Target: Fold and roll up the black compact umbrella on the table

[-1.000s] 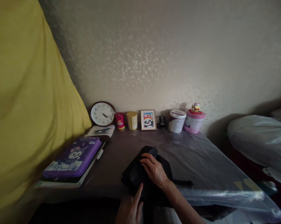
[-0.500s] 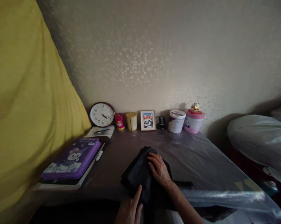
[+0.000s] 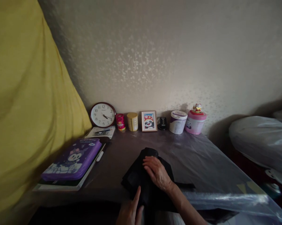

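A black umbrella (image 3: 133,176), its fabric loosely gathered, lies at the table's near edge with its narrow end pointing away from me. My right hand (image 3: 156,173) rests flat across the upper folds, fingers stretched out over the cloth. Low at the near side, my left hand (image 3: 130,211) grips the umbrella, its index finger extended along the fabric and its thumb beside it. The other left fingers are hidden. A thin black strap (image 3: 185,185) sticks out to the right of the umbrella.
A purple case (image 3: 72,159) lies on books at left, near a yellow curtain (image 3: 37,93). Along the wall stand a clock (image 3: 102,115), a red tin (image 3: 120,122), a yellow tin (image 3: 132,122), a picture frame (image 3: 149,121), a white tub (image 3: 177,122) and a pink tub (image 3: 195,123).
My right hand has slid a little left and nearer across the umbrella's fabric, its fingers now lying flatter. My left hand stays almost in place.
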`<action>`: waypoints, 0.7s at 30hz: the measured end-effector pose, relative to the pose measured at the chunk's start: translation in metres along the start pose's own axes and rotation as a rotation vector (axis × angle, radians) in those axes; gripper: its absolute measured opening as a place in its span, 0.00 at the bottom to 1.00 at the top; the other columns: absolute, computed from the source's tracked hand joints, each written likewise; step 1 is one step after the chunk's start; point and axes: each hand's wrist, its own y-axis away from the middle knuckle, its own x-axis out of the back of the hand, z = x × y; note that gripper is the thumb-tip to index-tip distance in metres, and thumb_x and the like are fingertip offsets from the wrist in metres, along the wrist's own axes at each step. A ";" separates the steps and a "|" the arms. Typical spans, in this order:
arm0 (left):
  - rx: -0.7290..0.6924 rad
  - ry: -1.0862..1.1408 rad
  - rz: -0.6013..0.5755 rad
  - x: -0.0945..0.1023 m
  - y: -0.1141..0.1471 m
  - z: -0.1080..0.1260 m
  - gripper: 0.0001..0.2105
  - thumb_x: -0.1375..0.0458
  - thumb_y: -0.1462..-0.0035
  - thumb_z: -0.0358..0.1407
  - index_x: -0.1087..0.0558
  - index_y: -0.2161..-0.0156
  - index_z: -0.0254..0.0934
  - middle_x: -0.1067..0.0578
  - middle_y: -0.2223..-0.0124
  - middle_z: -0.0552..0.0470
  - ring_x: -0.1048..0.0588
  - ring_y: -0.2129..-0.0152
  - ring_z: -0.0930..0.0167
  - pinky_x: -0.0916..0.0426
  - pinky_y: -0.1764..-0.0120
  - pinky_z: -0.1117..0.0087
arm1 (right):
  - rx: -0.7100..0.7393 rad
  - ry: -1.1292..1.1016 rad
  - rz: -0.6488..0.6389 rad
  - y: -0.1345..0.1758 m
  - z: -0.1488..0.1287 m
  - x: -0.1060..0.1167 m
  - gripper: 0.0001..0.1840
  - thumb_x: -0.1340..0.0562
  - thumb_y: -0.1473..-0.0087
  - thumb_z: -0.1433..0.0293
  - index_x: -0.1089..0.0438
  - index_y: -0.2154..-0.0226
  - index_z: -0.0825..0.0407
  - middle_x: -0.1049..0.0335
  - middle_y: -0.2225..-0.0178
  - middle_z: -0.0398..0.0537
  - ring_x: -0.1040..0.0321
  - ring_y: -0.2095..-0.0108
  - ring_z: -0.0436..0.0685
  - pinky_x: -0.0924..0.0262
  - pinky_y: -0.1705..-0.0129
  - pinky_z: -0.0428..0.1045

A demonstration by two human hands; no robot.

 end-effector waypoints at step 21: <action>0.041 0.075 0.052 -0.005 0.001 0.000 0.25 0.53 0.37 0.36 0.53 0.36 0.41 0.23 0.51 0.46 0.21 0.61 0.71 0.27 0.61 0.76 | -0.079 0.142 0.002 -0.008 0.025 -0.011 0.14 0.47 0.40 0.72 0.28 0.57 0.52 0.29 0.52 0.55 0.35 0.48 0.62 0.41 0.47 0.63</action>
